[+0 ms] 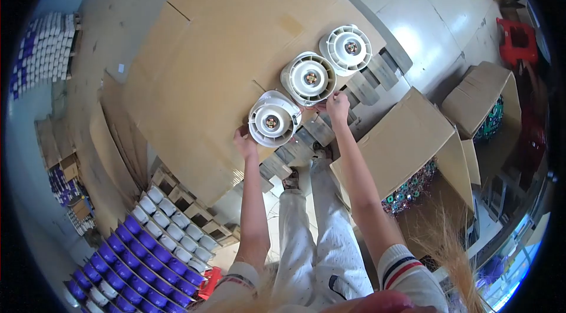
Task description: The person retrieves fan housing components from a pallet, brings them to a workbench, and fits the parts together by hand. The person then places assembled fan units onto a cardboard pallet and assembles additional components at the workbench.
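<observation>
Three round white housings with vanes round their rims stand in a slanting row on the cardboard sheet point(194, 77). At the left edge of the nearest housing point(272, 122), my left hand point(244, 142) is closed on its side. My right hand point(338, 106) is pinched beside the middle housing point(309, 79), where thin red wires run between it and the nearest one; what its fingertips hold is too small to make out. The farthest housing point(348, 49) sits at the upper right, touched by neither hand.
Wooden pallet slats point(318, 129) show under the cardboard's near edge. Open boxes with small colourful parts point(413, 186) stand at right, near a red stool point(517, 40). Stacked purple and white pieces point(141, 248) fill the lower left. My legs are below the pallet.
</observation>
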Action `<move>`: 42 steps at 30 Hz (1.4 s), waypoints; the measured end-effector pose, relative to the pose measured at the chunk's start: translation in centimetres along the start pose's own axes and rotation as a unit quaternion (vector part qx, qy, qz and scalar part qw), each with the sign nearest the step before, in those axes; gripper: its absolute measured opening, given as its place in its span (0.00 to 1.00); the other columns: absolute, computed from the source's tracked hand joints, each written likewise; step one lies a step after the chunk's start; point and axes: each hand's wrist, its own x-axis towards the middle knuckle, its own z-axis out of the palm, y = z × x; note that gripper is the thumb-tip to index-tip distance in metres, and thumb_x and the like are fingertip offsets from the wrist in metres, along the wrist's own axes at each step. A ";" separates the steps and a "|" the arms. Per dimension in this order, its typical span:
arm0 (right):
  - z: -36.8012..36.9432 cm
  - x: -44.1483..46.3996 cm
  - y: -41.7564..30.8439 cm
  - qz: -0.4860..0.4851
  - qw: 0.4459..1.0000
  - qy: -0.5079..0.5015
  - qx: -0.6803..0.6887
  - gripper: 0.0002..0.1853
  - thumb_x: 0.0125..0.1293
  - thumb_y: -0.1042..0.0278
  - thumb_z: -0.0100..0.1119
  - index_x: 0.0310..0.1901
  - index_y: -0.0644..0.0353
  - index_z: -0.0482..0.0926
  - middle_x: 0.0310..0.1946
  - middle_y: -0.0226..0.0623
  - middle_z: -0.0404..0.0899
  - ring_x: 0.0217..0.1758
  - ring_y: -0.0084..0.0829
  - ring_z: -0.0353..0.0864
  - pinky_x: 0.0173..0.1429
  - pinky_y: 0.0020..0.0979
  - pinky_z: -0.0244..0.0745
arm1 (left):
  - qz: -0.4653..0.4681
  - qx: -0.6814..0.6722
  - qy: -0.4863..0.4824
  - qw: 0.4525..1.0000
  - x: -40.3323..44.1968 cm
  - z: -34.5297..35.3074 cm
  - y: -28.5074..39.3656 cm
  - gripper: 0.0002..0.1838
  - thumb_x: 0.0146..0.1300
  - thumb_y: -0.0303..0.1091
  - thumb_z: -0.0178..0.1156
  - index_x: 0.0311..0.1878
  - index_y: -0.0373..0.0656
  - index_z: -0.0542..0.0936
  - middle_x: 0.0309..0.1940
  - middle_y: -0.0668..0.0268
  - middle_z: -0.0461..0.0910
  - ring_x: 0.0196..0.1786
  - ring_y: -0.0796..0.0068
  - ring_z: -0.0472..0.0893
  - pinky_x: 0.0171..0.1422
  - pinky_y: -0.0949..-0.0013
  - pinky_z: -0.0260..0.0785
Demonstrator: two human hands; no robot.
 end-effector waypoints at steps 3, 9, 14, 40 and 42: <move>-1.1 2.1 0.4 0.005 0.996 -0.048 0.073 0.15 0.60 0.67 0.53 0.42 0.73 0.72 0.26 0.47 0.79 0.30 0.37 0.82 0.34 0.31 0.79 | -0.006 -0.042 -0.003 0.999 -0.2 0.2 0.6 0.18 0.49 0.32 0.66 0.40 0.32 0.75 0.35 0.59 0.79 0.37 0.70 0.78 0.43 0.67 0.71; -5.2 7.5 -2.8 0.130 0.929 0.005 0.347 0.18 0.64 0.63 0.48 0.46 0.72 0.68 0.26 0.41 0.78 0.26 0.24 0.79 0.33 0.26 0.78 | -0.050 0.018 -0.006 0.999 -1.1 0.0 3.2 0.17 0.49 0.29 0.65 0.41 0.33 0.73 0.36 0.62 0.78 0.38 0.71 0.77 0.44 0.68 0.71; -5.8 10.0 -2.5 0.053 0.966 -0.084 0.238 0.15 0.67 0.64 0.43 0.39 0.73 0.69 0.28 0.44 0.78 0.27 0.31 0.82 0.30 0.27 0.79 | -0.091 0.001 -0.039 0.995 -1.1 -0.2 2.7 0.21 0.51 0.34 0.64 0.47 0.36 0.72 0.42 0.62 0.75 0.44 0.72 0.74 0.48 0.69 0.70; -17.0 -4.4 -10.1 -0.123 0.989 -0.083 -0.001 0.15 0.69 0.68 0.39 0.37 0.74 0.70 0.23 0.45 0.78 0.23 0.34 0.82 0.29 0.30 0.80 | -0.145 -0.166 -0.104 0.970 -6.8 -5.3 8.6 0.17 0.66 0.35 0.48 0.53 0.36 0.66 0.41 0.57 0.75 0.40 0.63 0.79 0.49 0.64 0.74; -16.5 -10.5 -9.9 -0.134 0.983 -0.124 0.019 0.13 0.69 0.70 0.39 0.37 0.73 0.70 0.22 0.45 0.78 0.24 0.32 0.82 0.27 0.29 0.80 | -0.111 -0.209 -0.182 0.954 -10.0 -7.2 12.4 0.21 0.67 0.42 0.47 0.56 0.37 0.65 0.43 0.56 0.74 0.45 0.65 0.78 0.52 0.63 0.71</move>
